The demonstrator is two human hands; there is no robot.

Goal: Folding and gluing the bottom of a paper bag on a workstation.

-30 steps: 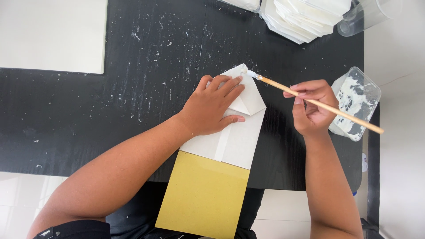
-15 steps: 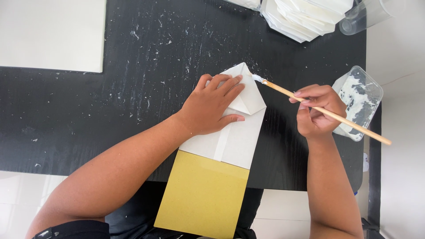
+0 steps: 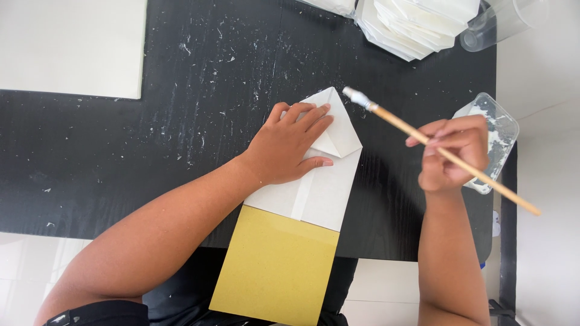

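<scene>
A big black table (image 3: pixel 151 151) holds a white sheet (image 3: pixel 72 45), a pile of folded papers (image 3: pixel 417 21), a clear cup (image 3: pixel 501 18) and a small glue tray (image 3: pixel 495 130). The left hand (image 3: pixel 290 148) lies flat and open on the folded paper bag (image 3: pixel 314 181), white on top and yellow below. The right hand (image 3: pixel 453 154) pinches a thin brush (image 3: pixel 435 148) above the table, and this hand hides part of the tray.

Clear cup (image 3: pixel 504 21), folded paper stack (image 3: pixel 417 24) cut off at top.
</scene>
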